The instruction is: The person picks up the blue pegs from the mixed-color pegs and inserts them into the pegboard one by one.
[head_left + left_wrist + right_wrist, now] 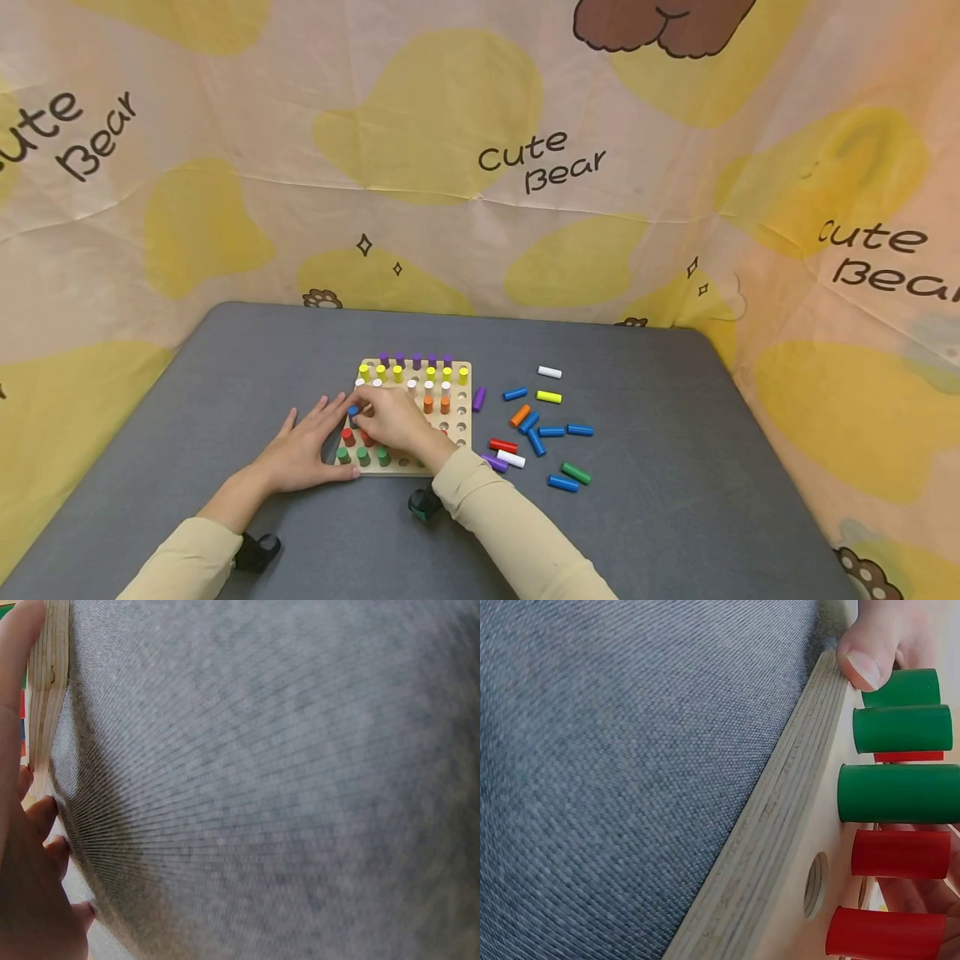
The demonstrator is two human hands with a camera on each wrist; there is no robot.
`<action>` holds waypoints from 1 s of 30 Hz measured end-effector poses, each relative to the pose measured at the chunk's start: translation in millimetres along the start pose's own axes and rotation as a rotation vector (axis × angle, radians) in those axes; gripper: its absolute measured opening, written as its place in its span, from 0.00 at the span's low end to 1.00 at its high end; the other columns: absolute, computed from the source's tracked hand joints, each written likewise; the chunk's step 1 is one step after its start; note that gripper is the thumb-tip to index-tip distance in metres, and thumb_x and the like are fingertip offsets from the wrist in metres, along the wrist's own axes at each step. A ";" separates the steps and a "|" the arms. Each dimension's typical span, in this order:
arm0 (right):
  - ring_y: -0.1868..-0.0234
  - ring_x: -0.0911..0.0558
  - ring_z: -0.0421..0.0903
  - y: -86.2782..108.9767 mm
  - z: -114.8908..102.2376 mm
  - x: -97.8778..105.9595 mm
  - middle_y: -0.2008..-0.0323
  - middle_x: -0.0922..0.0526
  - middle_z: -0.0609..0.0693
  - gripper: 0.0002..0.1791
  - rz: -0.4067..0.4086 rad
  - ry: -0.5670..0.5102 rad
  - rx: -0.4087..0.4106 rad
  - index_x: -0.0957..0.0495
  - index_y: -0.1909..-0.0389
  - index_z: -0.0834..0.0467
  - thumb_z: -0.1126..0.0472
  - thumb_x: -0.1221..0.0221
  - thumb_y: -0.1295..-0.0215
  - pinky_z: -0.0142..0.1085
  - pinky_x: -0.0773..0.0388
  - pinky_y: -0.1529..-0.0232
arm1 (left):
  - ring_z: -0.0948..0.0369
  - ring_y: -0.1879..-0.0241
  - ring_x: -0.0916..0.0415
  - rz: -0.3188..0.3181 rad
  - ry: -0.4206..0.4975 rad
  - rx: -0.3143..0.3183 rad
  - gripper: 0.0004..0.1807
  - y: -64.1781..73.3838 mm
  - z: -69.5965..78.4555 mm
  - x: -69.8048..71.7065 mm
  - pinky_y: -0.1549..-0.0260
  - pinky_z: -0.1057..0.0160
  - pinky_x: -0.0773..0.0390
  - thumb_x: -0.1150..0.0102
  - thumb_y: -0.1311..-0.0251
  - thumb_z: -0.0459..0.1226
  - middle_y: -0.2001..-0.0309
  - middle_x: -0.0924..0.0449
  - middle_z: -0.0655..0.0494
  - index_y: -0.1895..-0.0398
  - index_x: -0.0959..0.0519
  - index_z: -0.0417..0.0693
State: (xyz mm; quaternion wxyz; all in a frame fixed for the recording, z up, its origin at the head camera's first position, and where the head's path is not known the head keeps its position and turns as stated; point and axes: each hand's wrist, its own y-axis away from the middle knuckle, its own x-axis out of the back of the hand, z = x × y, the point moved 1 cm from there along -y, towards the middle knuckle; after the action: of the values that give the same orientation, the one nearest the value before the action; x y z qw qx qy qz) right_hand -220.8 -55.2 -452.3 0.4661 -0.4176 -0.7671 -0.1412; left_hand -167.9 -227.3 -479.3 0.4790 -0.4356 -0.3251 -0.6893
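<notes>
Several pegs lie at three o'clock beside the board. At nine, right hand pinches a blue peg; left hand spreads wide.

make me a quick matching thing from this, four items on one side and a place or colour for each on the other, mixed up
1 left hand
2 right hand
3 loose green peg
4 table

A reaching over the board
B grey
C at the board's left side
D lying right of the board

Pairs: 1-C, 2-A, 3-D, 4-B
</notes>
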 end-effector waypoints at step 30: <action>0.62 0.23 0.30 7.8 3.6 16.7 0.58 0.18 0.40 0.13 -0.061 -0.021 0.059 0.22 0.52 0.50 0.60 0.46 0.35 0.18 0.28 0.60 | 0.42 0.31 0.55 0.007 -0.004 -0.003 0.60 -1.7 -2.7 -2.4 0.41 0.31 0.62 0.42 0.64 0.71 0.29 0.49 0.47 0.28 0.51 0.57</action>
State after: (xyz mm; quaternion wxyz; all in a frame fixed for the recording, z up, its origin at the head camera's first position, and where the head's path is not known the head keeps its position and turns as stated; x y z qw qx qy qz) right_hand -220.5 -39.8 -441.6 0.4656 -0.3813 -0.7883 -0.1281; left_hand -169.9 -228.2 -482.6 0.4800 -0.4390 -0.3234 -0.6872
